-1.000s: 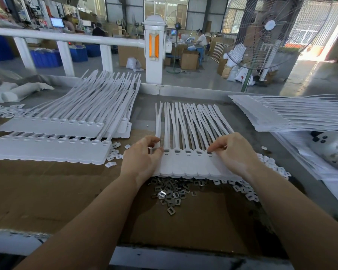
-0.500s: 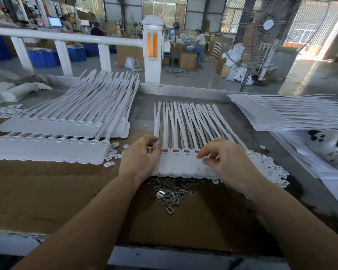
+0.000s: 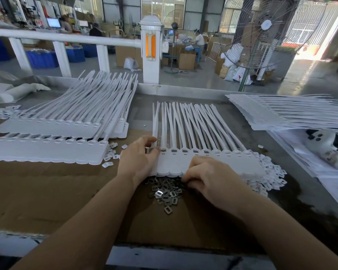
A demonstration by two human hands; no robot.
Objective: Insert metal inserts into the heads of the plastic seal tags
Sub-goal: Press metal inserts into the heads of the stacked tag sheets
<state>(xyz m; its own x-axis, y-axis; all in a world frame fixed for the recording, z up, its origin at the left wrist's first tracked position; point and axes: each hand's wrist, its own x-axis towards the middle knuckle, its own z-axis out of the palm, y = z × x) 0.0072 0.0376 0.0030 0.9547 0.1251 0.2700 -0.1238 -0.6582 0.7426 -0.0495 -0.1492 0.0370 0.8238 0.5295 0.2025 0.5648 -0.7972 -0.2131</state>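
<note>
A strip of joined white seal tags point(image 3: 222, 164) lies flat in front of me, its long tails pointing away. My left hand point(image 3: 139, 160) pinches the strip's left end between thumb and forefinger, just beside the first head. A pile of small metal inserts point(image 3: 166, 193) sits on the cardboard right below the strip. My right hand point(image 3: 209, 178) lies over the strip's near edge, and its curled fingertips pinch into the right side of that pile. What the fingertips hold is hidden under the hand.
Two stacks of tag strips point(image 3: 47, 151) lie to the left, and another stack point(image 3: 281, 117) at the right. Loose white plastic pieces point(image 3: 271, 172) are heaped right of the strip, with a few point(image 3: 109, 154) at its left. Brown cardboard point(image 3: 47, 191) covers the bench. A white railing point(image 3: 66, 37) runs behind.
My right hand has left the tag heads and moved back and left, down to the insert pile. My left hand has stayed on the strip's left end.
</note>
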